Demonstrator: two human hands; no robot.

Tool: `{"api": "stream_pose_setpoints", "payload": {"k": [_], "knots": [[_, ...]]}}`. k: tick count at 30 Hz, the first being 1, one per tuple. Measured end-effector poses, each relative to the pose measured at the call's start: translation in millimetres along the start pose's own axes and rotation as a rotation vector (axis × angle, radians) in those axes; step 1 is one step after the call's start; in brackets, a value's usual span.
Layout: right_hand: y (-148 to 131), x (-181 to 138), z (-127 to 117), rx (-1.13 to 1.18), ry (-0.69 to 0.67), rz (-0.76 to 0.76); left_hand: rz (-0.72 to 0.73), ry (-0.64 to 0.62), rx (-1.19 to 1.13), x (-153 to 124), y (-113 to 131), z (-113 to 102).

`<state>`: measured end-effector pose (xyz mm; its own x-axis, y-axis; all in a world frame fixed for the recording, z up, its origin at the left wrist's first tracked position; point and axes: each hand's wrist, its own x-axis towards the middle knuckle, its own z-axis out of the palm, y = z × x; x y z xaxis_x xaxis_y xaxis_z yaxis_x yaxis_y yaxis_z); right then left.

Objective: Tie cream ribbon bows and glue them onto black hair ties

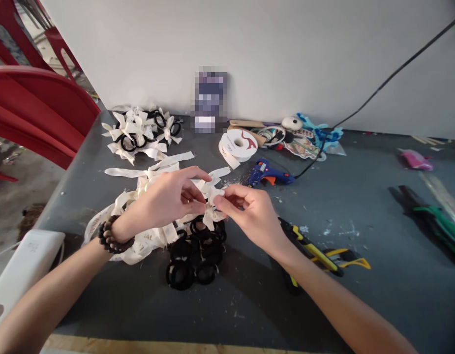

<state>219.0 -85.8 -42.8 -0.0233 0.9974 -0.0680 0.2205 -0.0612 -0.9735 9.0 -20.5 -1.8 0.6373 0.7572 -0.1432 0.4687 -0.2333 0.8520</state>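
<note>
Between my two hands is a white ribbon bow point(212, 212), held over the table. My left hand point(175, 194), with a beaded bracelet at the wrist, pinches the bow's left side with thumb and fingers. On the other side, my right hand point(249, 211) grips the bow between thumb and bent forefinger. Just below lies a heap of black hair ties point(196, 255). Under my left forearm spreads a pile of loose white ribbon pieces point(153, 241), partly hidden by the arm. Finished-looking hair ties with white bows point(138, 130) are heaped at the back left.
A ribbon spool point(242, 145) and a blue glue gun point(269, 172) with a black cord lie beyond my hands. Yellow-black cutting tools point(319, 253) rest at right, green-handled pliers point(439, 228) farther right. A white power bank-like box point(28, 270) sits left, near a red chair point(39, 108).
</note>
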Motion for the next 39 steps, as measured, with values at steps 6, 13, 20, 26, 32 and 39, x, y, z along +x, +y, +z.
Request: {"api": "stream_pose_setpoints", "payload": {"k": [6, 13, 20, 26, 32, 39], "knots": [[5, 2, -1, 0.046, -0.006, 0.031, 0.041, -0.01, -0.016, 0, 3, -1], [3, 3, 0, 0.086, -0.053, 0.049, 0.023, -0.034, -0.024, 1, 4, -2], [3, 0, 2, 0.052, -0.002, 0.013, 0.01, 0.171, 0.135, -5, 11, 12], [6, 2, 0, 0.058, -0.02, -0.003, 0.024, 0.159, 0.077, -1, 12, 11], [3, 1, 0, 0.041, -0.02, -0.01, 0.016, 0.199, 0.002, -1, 8, 21], [8, 3, 0, 0.126, -0.002, 0.022, 0.106, 0.325, -0.02, -4, 8, 30]]}}
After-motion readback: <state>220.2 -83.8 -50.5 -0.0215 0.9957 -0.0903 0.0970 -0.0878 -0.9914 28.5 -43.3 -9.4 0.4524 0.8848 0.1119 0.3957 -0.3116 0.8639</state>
